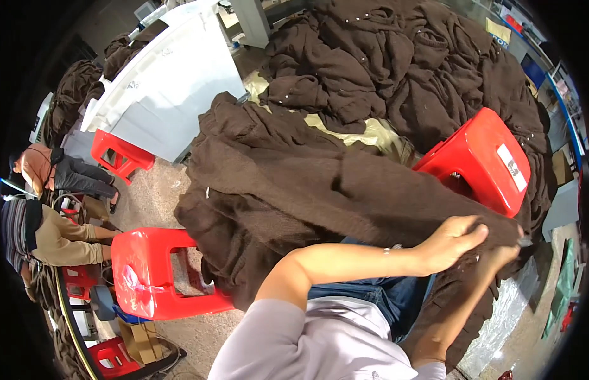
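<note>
A large piece of dark brown knitted cloth lies across my lap and spreads up and left over the pile. My left hand is closed on its right end, with the thumb on top and the fabric bunched under the fingers. Just to the right and below, my right hand is closed against the same edge of the cloth. A small grey tip shows beside its fingers; what it belongs to is hidden. The cloth hangs down past my right forearm.
Beyond lies a big heap of brown garments on yellowish plastic sheeting. Red plastic stools stand at right and left. A white bin is at upper left. Two people bend over at far left. Clear plastic lies at lower right.
</note>
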A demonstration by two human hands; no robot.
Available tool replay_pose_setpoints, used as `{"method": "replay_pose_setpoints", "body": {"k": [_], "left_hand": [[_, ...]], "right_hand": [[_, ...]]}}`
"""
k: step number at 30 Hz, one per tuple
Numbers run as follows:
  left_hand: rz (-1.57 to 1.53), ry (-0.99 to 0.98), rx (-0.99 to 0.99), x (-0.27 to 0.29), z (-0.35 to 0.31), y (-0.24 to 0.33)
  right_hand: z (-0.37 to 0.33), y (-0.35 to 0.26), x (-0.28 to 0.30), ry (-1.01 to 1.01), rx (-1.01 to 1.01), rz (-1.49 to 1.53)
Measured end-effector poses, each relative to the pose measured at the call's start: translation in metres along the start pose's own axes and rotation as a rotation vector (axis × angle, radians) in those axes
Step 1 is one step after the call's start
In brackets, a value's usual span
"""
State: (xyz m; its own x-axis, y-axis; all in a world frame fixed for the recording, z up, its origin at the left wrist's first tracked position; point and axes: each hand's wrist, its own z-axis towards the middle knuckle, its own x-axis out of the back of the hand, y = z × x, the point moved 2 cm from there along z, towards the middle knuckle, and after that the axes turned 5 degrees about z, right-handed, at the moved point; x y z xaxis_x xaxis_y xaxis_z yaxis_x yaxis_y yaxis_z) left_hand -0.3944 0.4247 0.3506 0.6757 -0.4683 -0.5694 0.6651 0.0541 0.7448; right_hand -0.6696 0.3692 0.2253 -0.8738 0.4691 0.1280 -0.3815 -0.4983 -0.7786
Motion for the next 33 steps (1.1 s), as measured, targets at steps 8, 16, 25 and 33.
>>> {"method": "replay_pose_setpoints", "body": {"k": [8, 16, 25, 33], "left_hand": [[1.792, -0.313, -0.374, 0.052, 0.018, -0.064], [2.259, 0.059, -0.213, 0.145, 0.098, -0.071], [1.229, -0.175, -0.309, 0.007, 0.259, -0.031], [0.913, -0.425, -0.422, 0.033, 0.192, -0.014]], "right_hand": [[-0.004, -0.061, 0.166, 0.621, -0.054, 0.302], [0.0, -0.043, 0.154, 0.773, -0.087, 0.264], [0.027, -0.065, 0.215, 1.051, -0.036, 0.279], [-0.035, -0.054, 0.221, 1.024, -0.2, -0.101]]}}
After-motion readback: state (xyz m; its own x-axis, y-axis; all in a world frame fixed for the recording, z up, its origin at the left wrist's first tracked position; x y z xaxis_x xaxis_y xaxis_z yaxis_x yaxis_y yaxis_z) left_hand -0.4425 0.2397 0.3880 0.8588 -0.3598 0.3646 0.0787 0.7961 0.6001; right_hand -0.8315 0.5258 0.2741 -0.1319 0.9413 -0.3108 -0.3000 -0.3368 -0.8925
